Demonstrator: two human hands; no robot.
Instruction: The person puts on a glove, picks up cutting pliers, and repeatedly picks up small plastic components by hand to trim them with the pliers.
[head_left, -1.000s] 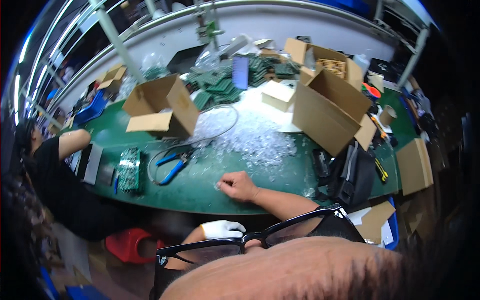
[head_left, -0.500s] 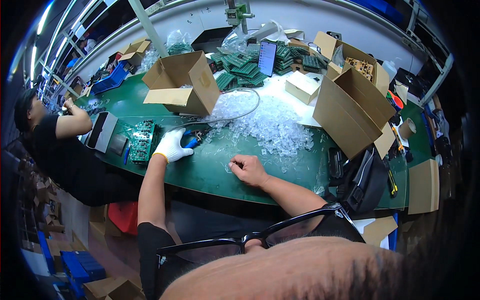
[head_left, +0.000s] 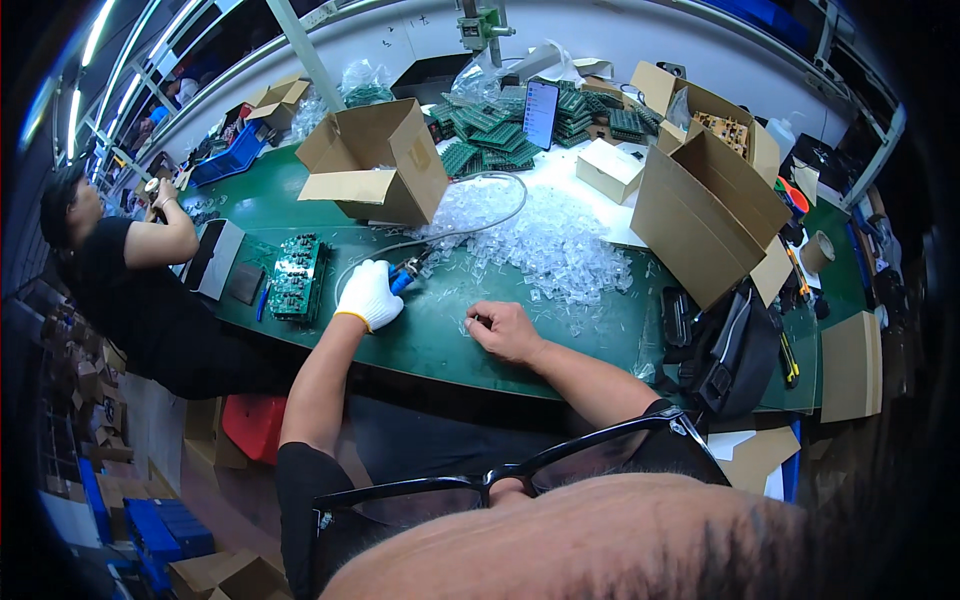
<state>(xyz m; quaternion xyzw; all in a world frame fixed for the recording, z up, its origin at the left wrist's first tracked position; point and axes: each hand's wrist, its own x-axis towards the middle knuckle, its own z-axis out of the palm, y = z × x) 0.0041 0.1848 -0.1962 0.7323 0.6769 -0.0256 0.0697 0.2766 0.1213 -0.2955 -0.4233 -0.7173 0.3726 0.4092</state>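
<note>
My left hand [head_left: 369, 296], in a white glove, is closed around the blue handles of a pair of pliers [head_left: 402, 280] above the green tabletop [head_left: 430, 345]. The dark jaws of the tool point away toward a grey cable [head_left: 447, 236]. To the right, my bare right hand [head_left: 506, 332] rests on the table with its fingers curled; whatever they hold, if anything, is hidden. Beyond both hands spreads a heap of small clear plastic pieces [head_left: 560, 245]. Left of my gloved hand lies a populated green circuit board assembly [head_left: 298, 278].
Open cardboard boxes stand at the back left [head_left: 425, 165] and right [head_left: 690, 235]. Stacked green boards [head_left: 490, 135] and a phone [head_left: 540, 115] sit behind the heap. A black bag [head_left: 725, 365] lies at the right edge. A co-worker [head_left: 130, 270] works at the left.
My left hand has moved slightly right and toward me; its fingers, spread over the pliers before, now wrap their blue handles. My right hand has barely shifted.
</note>
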